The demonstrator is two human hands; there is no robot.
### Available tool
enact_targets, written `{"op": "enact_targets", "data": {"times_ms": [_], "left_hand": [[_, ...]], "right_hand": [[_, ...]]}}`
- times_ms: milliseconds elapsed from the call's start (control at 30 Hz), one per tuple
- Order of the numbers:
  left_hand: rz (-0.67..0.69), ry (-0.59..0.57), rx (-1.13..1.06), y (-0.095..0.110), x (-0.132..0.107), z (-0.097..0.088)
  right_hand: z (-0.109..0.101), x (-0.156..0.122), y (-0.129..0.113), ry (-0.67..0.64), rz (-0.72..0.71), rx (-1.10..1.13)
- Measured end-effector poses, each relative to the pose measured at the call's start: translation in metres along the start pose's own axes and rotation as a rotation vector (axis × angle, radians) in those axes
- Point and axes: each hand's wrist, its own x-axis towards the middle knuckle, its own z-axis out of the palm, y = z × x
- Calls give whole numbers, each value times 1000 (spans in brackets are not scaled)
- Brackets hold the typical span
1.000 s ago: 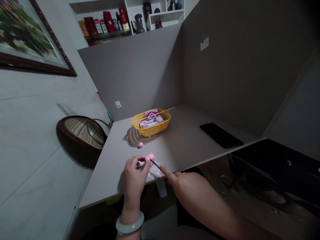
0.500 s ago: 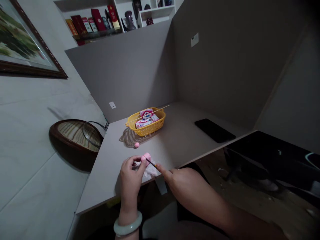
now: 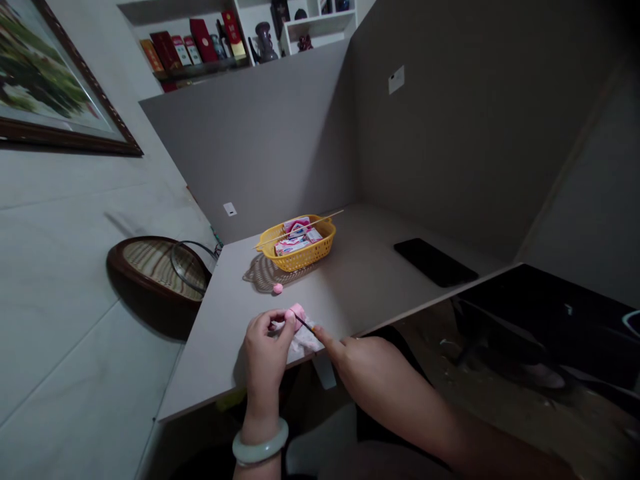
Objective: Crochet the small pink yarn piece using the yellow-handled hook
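Pink clay lump (image 3: 297,317) pinched by left hand's (image 3: 265,350) fingers; thin black stick (image 3: 304,324) touched it. Right hand's (image 3: 375,380) fingers lay extended toward the stick.

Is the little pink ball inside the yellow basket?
No, the little pink ball is lying on the table, outside and in front of the yellow basket.

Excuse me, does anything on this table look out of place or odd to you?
Yes, a small pink ball lies loose on the tabletop, apart from everything else, in front of the yellow plastic basket. A long wooden skewer also sits across the basket, sticking out past its rim.
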Motion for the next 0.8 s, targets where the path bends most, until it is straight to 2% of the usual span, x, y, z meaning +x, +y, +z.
{"op": "enact_targets", "data": {"times_ms": [100,167,367,600,800], "left_hand": [[-48,-28,-27,-1,0,0],[-50,-26,-34,-1,0,0],[-13,0,-10,1,-2,-1],[-50,-21,-52,1,-3,-1],[3,14,-13,4,-5,-2]], "right_hand": [[0,17,-5,-128,-17,1],[2,20,-6,-152,-11,11],[8,-2,-1,-74,-29,23],[7,21,-9,-130,19,33],[8,-5,1,-134,2,72]]}}
